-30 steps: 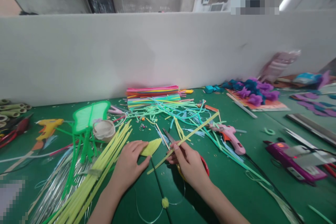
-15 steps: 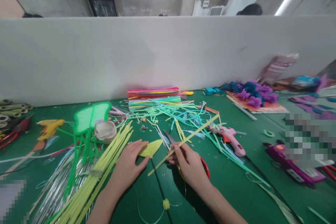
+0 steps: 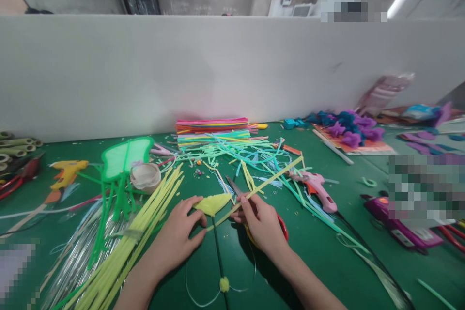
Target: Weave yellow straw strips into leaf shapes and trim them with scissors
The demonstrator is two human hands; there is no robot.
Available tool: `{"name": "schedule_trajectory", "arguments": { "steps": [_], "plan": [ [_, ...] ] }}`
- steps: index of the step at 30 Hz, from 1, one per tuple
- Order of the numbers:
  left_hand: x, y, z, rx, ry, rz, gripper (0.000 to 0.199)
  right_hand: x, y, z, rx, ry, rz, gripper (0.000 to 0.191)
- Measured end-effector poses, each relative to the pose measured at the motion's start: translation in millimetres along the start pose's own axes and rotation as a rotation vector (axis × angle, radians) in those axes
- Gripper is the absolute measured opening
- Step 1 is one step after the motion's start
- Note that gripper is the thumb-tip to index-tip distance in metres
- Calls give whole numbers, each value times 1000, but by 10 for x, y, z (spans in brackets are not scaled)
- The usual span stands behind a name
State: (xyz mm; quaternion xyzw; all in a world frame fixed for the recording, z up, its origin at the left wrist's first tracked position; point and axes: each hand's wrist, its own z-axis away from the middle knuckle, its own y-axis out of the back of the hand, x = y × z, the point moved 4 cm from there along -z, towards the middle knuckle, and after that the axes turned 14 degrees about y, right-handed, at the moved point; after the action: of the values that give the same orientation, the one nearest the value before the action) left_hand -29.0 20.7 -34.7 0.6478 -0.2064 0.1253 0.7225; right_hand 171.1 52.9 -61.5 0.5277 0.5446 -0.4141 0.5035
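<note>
My left hand (image 3: 183,227) has its fingers curled at the left end of a yellow leaf-shaped piece (image 3: 214,203), its thumb by the lower end of a yellow pipe cleaner (image 3: 279,172). The pipe cleaner slants up to the right, pinched between thumb and fingers of my right hand (image 3: 263,220). Scissors (image 3: 283,227) with red and yellow handles are also in that hand, their blades pointing away from me; the palm hides part of the handles. From the leaf a thin dark stem (image 3: 218,252) runs toward me, with a small yellow fuzzy knot (image 3: 224,284) and clear thread on it.
Yellow pipe cleaners (image 3: 152,208) lie bundled at left, near a tape roll (image 3: 145,177) and a green winged shape (image 3: 127,155). Coloured bundles (image 3: 212,126) sit before a white partition (image 3: 218,68). A pink glue gun (image 3: 319,191) and a purple tool (image 3: 399,227) are at right.
My left thumb has come to the lower end of the pipe cleaner. The leaf piece has shifted slightly right and turned flatter. My right hand still holds the pipe cleaner and scissors.
</note>
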Motion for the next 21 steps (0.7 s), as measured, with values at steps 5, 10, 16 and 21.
{"name": "schedule_trajectory", "arguments": {
  "steps": [5,10,16,21],
  "plan": [
    [-35,45,25,39,-25,9,9,-7,2,7,-32,-4,33,37],
    [-18,50,58,77,-46,-47,11,-62,9,-5,-55,1,34,37],
    [-66,48,19,160,-65,-124,10,-96,-1,-2,-81,-6,74,37],
    [-109,172,-15,324,-83,-129,11,-119,-10,9,-102,2,114,38]
  ]
}}
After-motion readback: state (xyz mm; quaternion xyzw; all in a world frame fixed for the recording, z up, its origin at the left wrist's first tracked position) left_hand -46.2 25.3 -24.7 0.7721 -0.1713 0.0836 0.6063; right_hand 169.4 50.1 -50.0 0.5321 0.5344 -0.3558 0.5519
